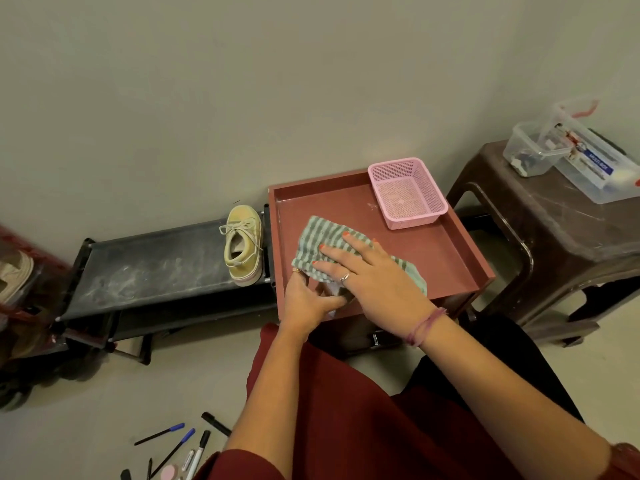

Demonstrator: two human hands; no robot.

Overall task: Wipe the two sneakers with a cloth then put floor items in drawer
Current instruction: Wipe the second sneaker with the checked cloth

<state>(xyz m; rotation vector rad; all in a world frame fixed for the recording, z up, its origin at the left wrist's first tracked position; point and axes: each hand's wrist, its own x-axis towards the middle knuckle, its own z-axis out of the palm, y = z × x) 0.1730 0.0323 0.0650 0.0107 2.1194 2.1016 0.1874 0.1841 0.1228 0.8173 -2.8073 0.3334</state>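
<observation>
Far left, at the frame edge: a pale shoe (14, 275), blurred, on a red-trimmed rack. Next along, a low black shoe rack (145, 268) against the wall, top shelf dusty, with one yellow sneaker (242, 244) lying on its side at the right end, laces loose, opening turned toward the camera. Below on the floor (86, 427), near the bottom edge: a scatter of pens (173, 441) and markers, blue and black caps, and a small pink round thing just beside them. At centre, a red-brown drawer unit (446, 247) with a raised rim on top. On that top, a green-and-white striped cloth (322, 237), spread flat. Left hand (308, 299) at the near rim, fingers curled round the cloth's near edge, gripping it. Right hand (367, 268) flat on the cloth, fingers straight and spread, pressing down, a ring on one finger and a cord bracelet at the wrist. At the back right corner of the same top, a pink mesh basket (408, 192), apart from the cloth. Further right, a dark brown plastic stool (554, 220), scuffed, carrying two clear plastic boxes (568, 150) with small things inside, too small to tell
</observation>
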